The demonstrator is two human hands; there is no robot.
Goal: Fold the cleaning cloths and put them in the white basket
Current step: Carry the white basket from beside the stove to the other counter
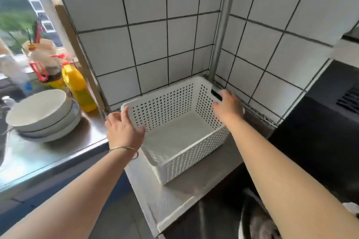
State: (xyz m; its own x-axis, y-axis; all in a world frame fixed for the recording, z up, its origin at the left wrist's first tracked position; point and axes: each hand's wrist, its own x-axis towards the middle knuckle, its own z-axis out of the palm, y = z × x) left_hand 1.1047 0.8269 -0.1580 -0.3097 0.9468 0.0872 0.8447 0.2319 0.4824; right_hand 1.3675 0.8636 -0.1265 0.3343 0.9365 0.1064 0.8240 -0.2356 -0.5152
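Observation:
The white basket [186, 153], perforated and empty, stands on a pale counter in the tiled corner. My left hand [122, 130] grips the rim of its left end, with the thumb up along the corner and the fingers over the edge. My right hand [227, 106] holds the right end at the handle slot, thumb inside the basket. No cleaning cloth shows clearly. A blurred grey and white shape [258, 225] lies at the bottom right, and I cannot tell what it is.
Stacked white bowls [42, 114] sit on the steel counter [38, 157] to the left. A yellow bottle [77, 83] and other bottles stand by the window. A metal pipe [223, 25] runs down the corner behind the basket. A black appliance [320, 122] fills the right.

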